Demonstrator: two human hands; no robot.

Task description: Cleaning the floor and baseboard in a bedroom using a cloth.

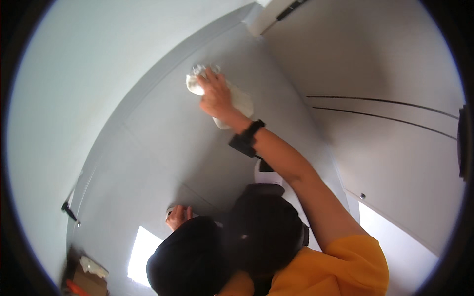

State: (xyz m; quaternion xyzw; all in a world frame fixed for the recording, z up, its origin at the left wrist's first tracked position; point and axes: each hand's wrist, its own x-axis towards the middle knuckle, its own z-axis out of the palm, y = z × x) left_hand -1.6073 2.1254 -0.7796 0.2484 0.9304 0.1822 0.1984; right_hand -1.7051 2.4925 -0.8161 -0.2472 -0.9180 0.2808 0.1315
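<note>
My right hand [217,96] presses a whitish cloth [241,104] against the grey floor [163,133], its arm stretched far ahead. The fingers are bent over the cloth's far part, and the rest trails under the wrist. A black band [246,139] circles that wrist. My left hand [178,220] is low at the left, partly hidden behind my dark-clothed knee [190,259]. Its fingers curl at a small pale and dark thing [170,211] whose kind I cannot make out. Part of a white and black shoe [269,177] shows past my other knee [264,227].
A pale wall [89,74] curves along the left. On the right rises a grey panel [385,148] with two dark lines and a small round knob [363,196]. A cardboard box [91,285] stands at the lower left. Bright light falls on the floor near it.
</note>
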